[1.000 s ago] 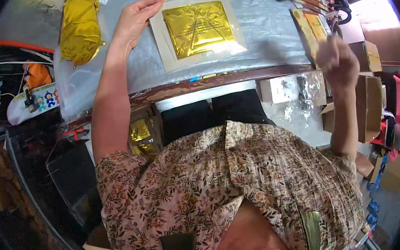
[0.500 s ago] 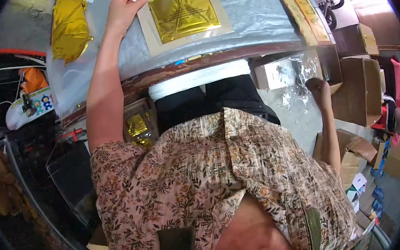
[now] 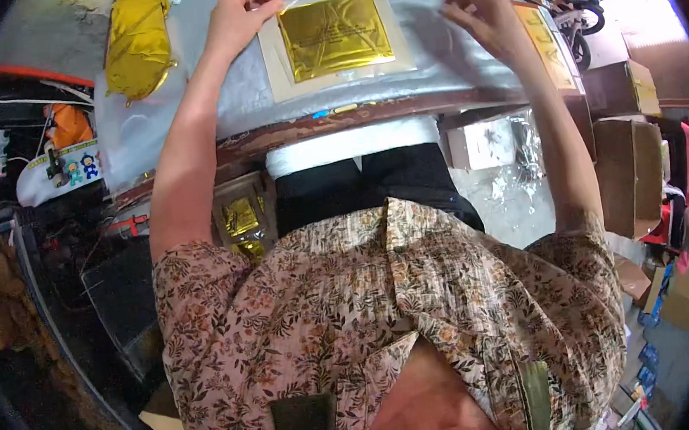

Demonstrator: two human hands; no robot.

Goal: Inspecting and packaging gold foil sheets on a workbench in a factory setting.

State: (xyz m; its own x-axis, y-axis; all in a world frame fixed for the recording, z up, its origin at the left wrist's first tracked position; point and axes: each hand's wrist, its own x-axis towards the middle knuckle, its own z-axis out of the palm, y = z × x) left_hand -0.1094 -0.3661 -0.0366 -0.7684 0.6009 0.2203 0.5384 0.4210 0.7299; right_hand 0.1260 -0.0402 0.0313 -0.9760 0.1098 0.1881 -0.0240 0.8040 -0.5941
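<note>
A shiny gold foil square (image 3: 336,37) with dark printing lies on a beige card (image 3: 277,76) near the middle of the table. My left hand (image 3: 241,24) is at the card's upper left corner. Its thumb and forefinger come together on what looks like the edge of a clear plastic film, which glints beside the fingertips. Off to the right of the card, my right hand (image 3: 488,23) hovers over the table, fingers apart and holding nothing visible.
Silvery sheeting covers the table (image 3: 227,114). A crumpled gold foil piece (image 3: 138,52) lies at far left, and gold-patterned sheets (image 3: 544,46) at the right edge. A white box (image 3: 471,146) and cardboard boxes (image 3: 631,171) stand right of my legs.
My right hand has come up from beside the boxes below the table to above the tabletop. My left hand stays by the card's corner, its fingers now drawn together there.
</note>
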